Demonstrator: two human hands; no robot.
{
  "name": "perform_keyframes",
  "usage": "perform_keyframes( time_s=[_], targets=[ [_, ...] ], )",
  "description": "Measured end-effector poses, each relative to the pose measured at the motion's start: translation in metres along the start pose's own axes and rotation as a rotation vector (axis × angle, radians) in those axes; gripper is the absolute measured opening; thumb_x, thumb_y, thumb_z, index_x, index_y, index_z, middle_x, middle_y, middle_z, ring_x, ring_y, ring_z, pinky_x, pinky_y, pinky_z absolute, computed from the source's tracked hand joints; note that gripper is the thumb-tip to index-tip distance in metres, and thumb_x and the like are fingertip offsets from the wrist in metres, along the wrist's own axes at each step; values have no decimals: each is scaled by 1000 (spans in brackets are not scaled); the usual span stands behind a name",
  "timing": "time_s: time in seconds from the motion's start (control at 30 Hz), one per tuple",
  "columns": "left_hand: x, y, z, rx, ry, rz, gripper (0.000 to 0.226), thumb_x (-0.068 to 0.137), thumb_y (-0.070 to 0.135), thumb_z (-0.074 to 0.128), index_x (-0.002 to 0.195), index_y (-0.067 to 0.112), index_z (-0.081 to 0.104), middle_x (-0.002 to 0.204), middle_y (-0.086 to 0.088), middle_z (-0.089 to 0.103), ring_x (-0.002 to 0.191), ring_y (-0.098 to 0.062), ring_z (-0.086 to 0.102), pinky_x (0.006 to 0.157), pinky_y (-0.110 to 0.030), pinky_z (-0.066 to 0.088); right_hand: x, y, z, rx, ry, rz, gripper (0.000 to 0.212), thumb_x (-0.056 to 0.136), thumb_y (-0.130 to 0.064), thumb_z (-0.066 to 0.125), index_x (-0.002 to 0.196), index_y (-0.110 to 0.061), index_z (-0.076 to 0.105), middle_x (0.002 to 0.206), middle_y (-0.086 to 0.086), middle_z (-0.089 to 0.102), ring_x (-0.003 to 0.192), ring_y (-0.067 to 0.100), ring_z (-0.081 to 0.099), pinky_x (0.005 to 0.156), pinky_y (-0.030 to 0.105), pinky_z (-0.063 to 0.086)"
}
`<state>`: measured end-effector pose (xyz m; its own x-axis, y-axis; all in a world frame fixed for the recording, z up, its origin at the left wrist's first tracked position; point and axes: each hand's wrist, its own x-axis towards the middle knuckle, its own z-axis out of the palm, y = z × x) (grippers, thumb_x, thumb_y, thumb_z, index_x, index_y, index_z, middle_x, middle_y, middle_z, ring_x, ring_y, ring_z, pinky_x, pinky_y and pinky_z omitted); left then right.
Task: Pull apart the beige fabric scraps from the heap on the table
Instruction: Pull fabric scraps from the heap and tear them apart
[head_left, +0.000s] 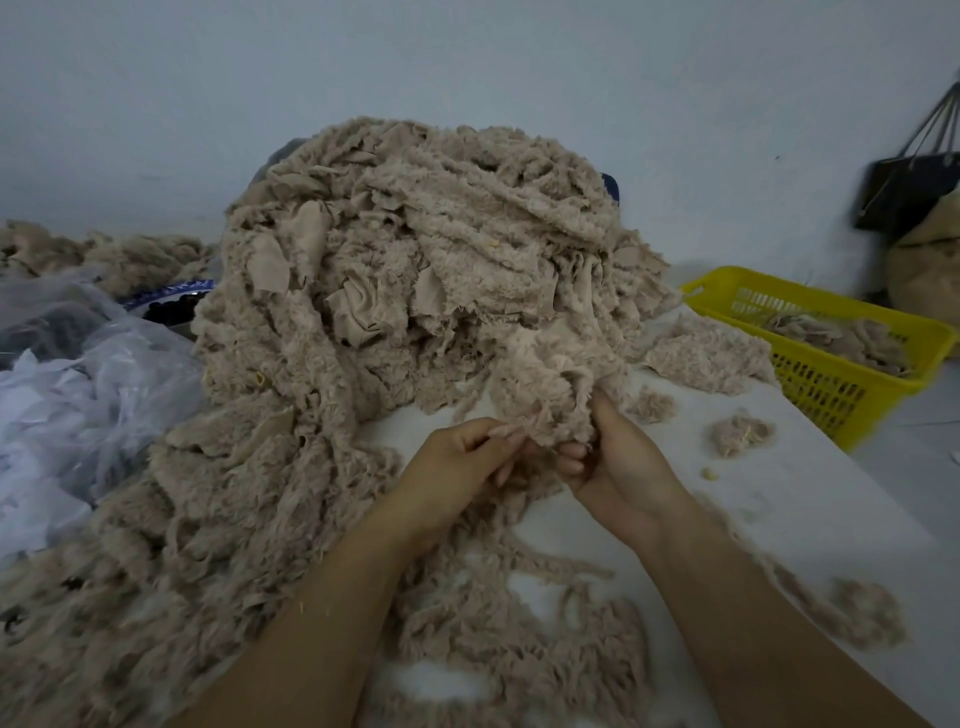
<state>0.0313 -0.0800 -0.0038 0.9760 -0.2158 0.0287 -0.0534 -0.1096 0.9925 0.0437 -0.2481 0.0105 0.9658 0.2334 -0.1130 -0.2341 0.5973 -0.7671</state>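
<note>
Dim, flat light; soft shadows; wide-angle bending at blurred edges.

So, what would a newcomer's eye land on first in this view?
The big heap of beige fabric scraps fills the middle of the table, spilling toward the near left. Just in front of it, the left hand and right hand both grip one fluffy scrap at the heap's foot. The bright yellow basket at the far right, with some scraps inside, stands out too.
</note>
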Motion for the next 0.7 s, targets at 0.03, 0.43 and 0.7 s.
perform_keyframes(
  time_s=[0.03,0.43,0.7],
  targets=[
    [0,0,-2,-44,22,3,34,100,31,56,74,15,71,64,-12,55,54,-13,42,52,-21,33,1,0,0,18,7,3,34,104,-33,46,92,-16,73,62,-2,52,42,5,37,37,19,36],
    [0,0,1,-49,-31,77,40,89,59,55,79,22,67,57,5,49,47,-9,36,51,-24,31,2,3,1,-28,-17,-1,32,105,-28,45,89,-16,69,59,-4,50,44,4,39,39,18,37],
    [0,4,-21,-365,83,100,33,91,40,57,64,22,62,55,2,40,46,-8,30,47,-19,25,6,-14,-14,122,248,-41,35,107,-21,41,74,-15,54,55,-4,39,40,6,34,36,20,28]
  ],
)
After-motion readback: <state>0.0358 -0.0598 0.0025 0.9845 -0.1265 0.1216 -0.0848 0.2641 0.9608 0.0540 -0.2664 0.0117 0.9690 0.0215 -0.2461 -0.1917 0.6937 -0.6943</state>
